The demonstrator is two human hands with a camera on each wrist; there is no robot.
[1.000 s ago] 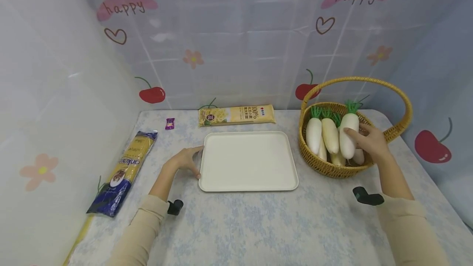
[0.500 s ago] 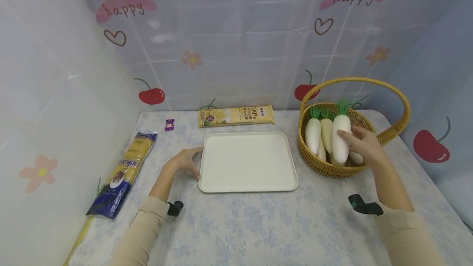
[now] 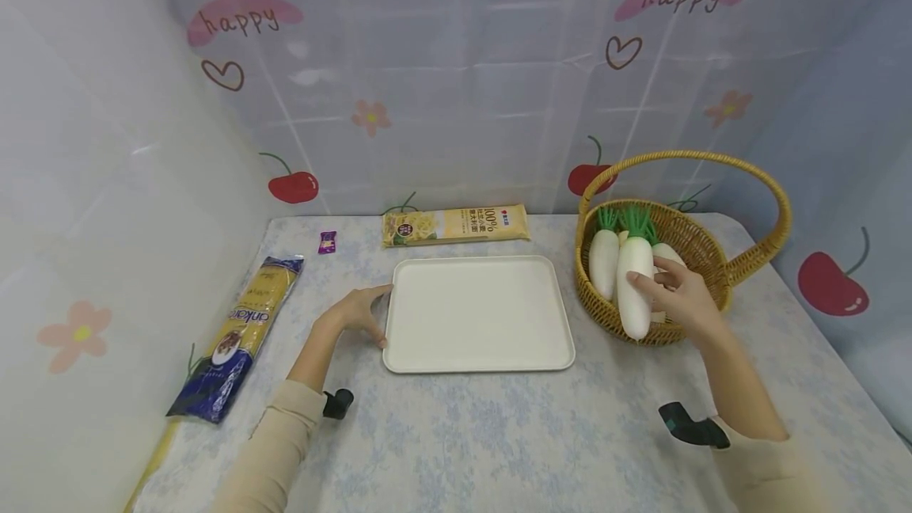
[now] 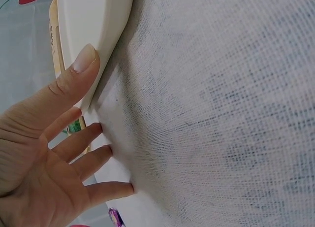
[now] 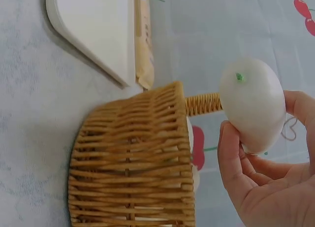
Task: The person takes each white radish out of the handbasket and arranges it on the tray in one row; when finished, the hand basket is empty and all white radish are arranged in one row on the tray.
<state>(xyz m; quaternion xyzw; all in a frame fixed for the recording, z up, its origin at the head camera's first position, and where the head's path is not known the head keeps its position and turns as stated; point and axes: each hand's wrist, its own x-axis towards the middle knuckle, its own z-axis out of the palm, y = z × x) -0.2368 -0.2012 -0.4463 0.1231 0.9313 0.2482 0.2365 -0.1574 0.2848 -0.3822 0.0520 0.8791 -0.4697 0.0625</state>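
My right hand (image 3: 685, 299) grips a white radish (image 3: 634, 288) with green leaf stubs, between thumb and fingers, over the near side of the wicker basket (image 3: 712, 260). In the right wrist view the radish (image 5: 253, 109) shows end-on, raised above the basket rim (image 5: 133, 163). Other white radishes (image 3: 603, 261) lie in the basket, partly hidden by the held one. My left hand (image 3: 354, 312) touches the left edge of the white tray (image 3: 479, 313) with fingers spread; in the left wrist view its thumb (image 4: 74, 84) rests against the tray's rim (image 4: 106, 35).
Behind the tray lies a yellow pasta packet (image 3: 456, 226). A blue and gold pasta bag (image 3: 238, 339) lies at the table's left side, with a small purple wrapped candy (image 3: 327, 242) near the back. The basket's tall handle (image 3: 687, 155) arches over its opening.
My right hand has moved left and toward me with the radish, lifting it from among the others to the basket's near rim. The left hand stays at the tray.
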